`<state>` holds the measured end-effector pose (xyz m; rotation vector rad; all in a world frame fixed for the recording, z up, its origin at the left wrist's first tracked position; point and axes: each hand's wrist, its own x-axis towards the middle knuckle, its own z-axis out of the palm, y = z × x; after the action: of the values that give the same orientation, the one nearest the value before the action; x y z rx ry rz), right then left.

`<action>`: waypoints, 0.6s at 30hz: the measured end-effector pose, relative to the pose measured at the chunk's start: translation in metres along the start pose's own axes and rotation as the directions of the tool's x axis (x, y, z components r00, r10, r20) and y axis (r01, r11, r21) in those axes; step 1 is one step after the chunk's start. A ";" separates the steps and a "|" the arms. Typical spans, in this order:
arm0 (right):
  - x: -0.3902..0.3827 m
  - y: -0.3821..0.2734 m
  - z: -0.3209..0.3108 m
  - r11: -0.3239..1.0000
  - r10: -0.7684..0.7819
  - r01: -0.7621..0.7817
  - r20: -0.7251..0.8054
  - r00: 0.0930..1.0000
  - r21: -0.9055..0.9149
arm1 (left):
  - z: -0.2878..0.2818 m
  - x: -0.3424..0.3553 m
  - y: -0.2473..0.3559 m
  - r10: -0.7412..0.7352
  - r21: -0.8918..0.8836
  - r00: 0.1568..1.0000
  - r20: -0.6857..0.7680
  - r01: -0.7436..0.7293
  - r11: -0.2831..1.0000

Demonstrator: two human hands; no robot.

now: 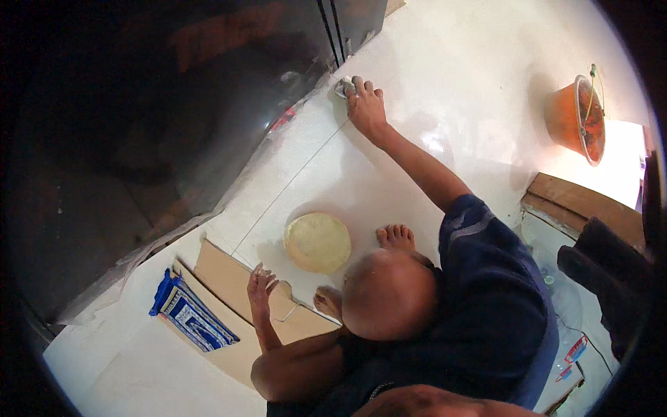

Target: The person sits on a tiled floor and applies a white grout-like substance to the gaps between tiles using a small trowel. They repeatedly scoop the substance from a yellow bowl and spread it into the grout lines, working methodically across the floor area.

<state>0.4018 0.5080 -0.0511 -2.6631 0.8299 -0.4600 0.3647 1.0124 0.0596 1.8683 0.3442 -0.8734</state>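
My right hand (366, 108) reaches far out along the white tiled floor, its dusty fingers bent over a small grey-white thing (343, 87) beside the foot of a dark panel. The hand mostly hides that thing, so its kind is unclear. My left hand (262, 283) hovers by my left knee near a sheet of cardboard (226, 274), with fingers loosely curled, apart and holding nothing. Between the two hands, close to my bare feet, stands a round pale-yellow container (317, 243); whether it holds liquid or powder cannot be told.
A tall dark glossy panel (139, 132) fills the left side, its ragged base meeting the tiles. A blue-and-white printed bag (198, 318) lies on the cardboard. To the right are an orange bucket (566, 118) with a wire handle, wooden boards (583, 205) and plastic litter (575, 349).
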 end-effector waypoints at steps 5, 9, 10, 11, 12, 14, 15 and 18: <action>-0.024 -0.005 -0.015 0.965 -0.260 0.264 0.206 0.943 0.006 | 0.018 -0.016 0.039 -0.043 0.012 0.995 0.088 0.042 0.999; 0.013 0.012 -0.017 0.999 -0.040 0.040 0.073 0.997 -0.004 | 0.027 0.007 0.051 -0.039 0.082 0.989 0.144 0.027 0.996; 0.019 0.017 -0.013 0.995 -0.089 0.093 0.093 0.992 -0.043 | 0.032 0.016 0.054 -0.014 0.087 0.988 0.153 0.001 0.996; 0.019 0.016 -0.007 0.987 -0.134 0.144 0.126 0.983 -0.076 | 0.040 0.019 0.061 -0.001 0.096 0.987 0.160 -0.014 0.995; 0.018 0.016 -0.001 0.975 -0.175 0.194 0.161 0.971 -0.108 | 0.047 0.023 0.065 0.012 0.104 0.986 0.168 -0.030 0.994; 0.013 -0.008 -0.010 0.975 -0.201 0.219 0.268 0.942 -0.039 | 0.046 0.026 0.067 0.003 0.140 0.979 0.206 -0.032 0.990; 0.012 -0.012 -0.010 0.980 -0.190 0.201 0.277 0.942 -0.009 | 0.049 0.028 0.069 0.005 0.154 0.974 0.227 -0.041 0.987; 0.024 -0.004 -0.015 0.987 -0.114 0.141 0.268 0.957 -0.081 | 0.052 0.024 0.076 0.022 0.144 0.974 0.225 -0.056 0.988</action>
<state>0.4165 0.4937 -0.0310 -2.7993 0.6186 -0.0911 0.4037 0.9285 0.0814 1.8835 0.1047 -1.0958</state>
